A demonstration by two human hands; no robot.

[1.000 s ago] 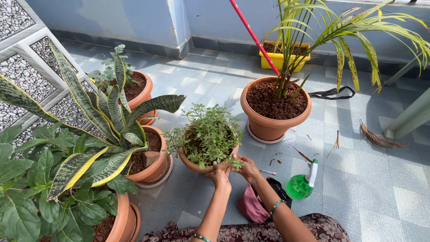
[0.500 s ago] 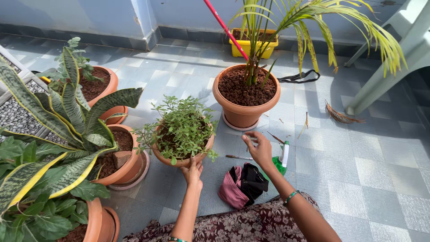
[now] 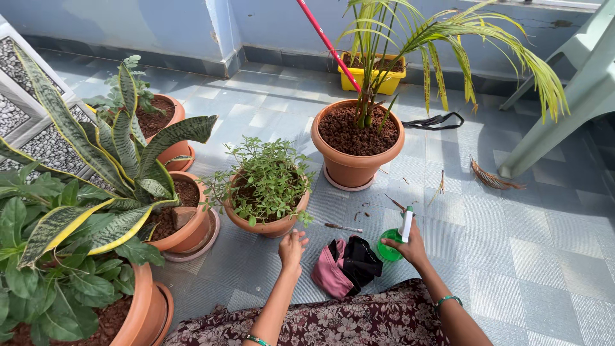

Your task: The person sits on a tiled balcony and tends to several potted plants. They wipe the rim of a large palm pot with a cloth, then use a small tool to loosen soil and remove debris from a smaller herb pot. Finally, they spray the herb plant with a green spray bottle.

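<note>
My right hand [image 3: 405, 246] is closed around a green spray bottle [image 3: 391, 248] with a white nozzle, which stands on the tiled floor. My left hand [image 3: 292, 247] hovers with fingers spread just in front of a terracotta pot [image 3: 269, 224] holding a small bushy green herb [image 3: 266, 179]; it holds nothing. Between my hands lies a pink and black cloth bundle [image 3: 346, 263]. A thin stick-like tool [image 3: 343, 227] lies on the floor near the herb pot.
A palm in a terracotta pot [image 3: 357, 163] stands behind. A snake plant pot [image 3: 187, 225], another pot [image 3: 168, 131] and a large leafy pot [image 3: 138, 307] are on the left. A yellow planter [image 3: 371, 77], red pole [image 3: 327, 41], black strap [image 3: 439, 120] and pale chair leg [image 3: 551, 128] are at the back.
My right hand moved down and right from mid-air onto the spray bottle and closed on it. My left hand drew back slightly from the herb pot's rim.
</note>
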